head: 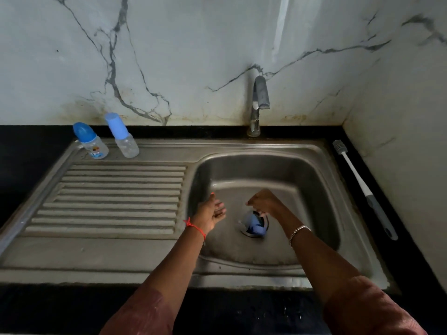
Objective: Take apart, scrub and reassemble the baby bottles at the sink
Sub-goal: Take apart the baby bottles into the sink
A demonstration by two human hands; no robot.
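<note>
Both my hands are over the steel sink basin [314, 180]. My left hand [212, 211] is held with the palm turned up and relaxed fingers, and it holds nothing. My right hand [263, 201] hangs over the drain with its fingers curled downward. Its fingertips reach the top of a blue bottle part [256, 227] lying in the drain, but motion blur hides whether they grip it. Two small clear baby bottles stand at the back of the drainboard. One has a blue dome cap and a printed label [91, 142], the other a tall pale-blue cap [122, 137].
A white and grey bottle brush [362, 187] lies on the black counter to the right of the sink. The faucet [259, 102] stands behind the basin with no water running. The ribbed drainboard [116, 197] fills the left side. Marble walls close the back and the right.
</note>
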